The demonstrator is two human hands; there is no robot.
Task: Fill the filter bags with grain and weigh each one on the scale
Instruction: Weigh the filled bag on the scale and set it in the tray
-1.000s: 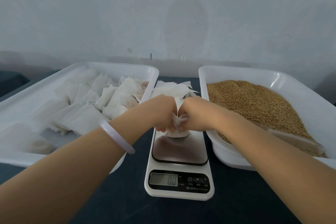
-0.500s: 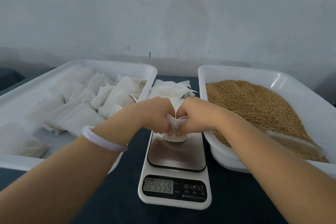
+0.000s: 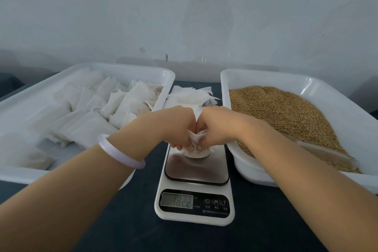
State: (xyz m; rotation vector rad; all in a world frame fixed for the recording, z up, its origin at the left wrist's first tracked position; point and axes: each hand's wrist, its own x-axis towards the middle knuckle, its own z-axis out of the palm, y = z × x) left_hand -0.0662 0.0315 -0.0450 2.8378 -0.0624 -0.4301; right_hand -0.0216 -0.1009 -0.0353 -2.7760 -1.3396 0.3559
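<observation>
A white filter bag (image 3: pixel 196 152) full of grain sits on the far end of the white kitchen scale (image 3: pixel 195 204), whose display shows digits. My left hand (image 3: pixel 177 129) and my right hand (image 3: pixel 212 127) meet knuckle to knuckle above it, and both pinch the bag's bunched top. The bag's bulging bottom rests on the steel platter. Brown grain (image 3: pixel 284 112) fills the white tray on the right.
A white tray (image 3: pixel 26 174) on the left holds several filled filter bags (image 3: pixel 114 104). A heap of empty bags (image 3: pixel 190 96) lies behind the scale between the trays. A scoop (image 3: pixel 327 154) lies half buried in the grain tray (image 3: pixel 263 174). A wall stands close behind.
Both hands have stayed on the bag's top over the scale. The display went from near zero to a number, and the number has changed again.
</observation>
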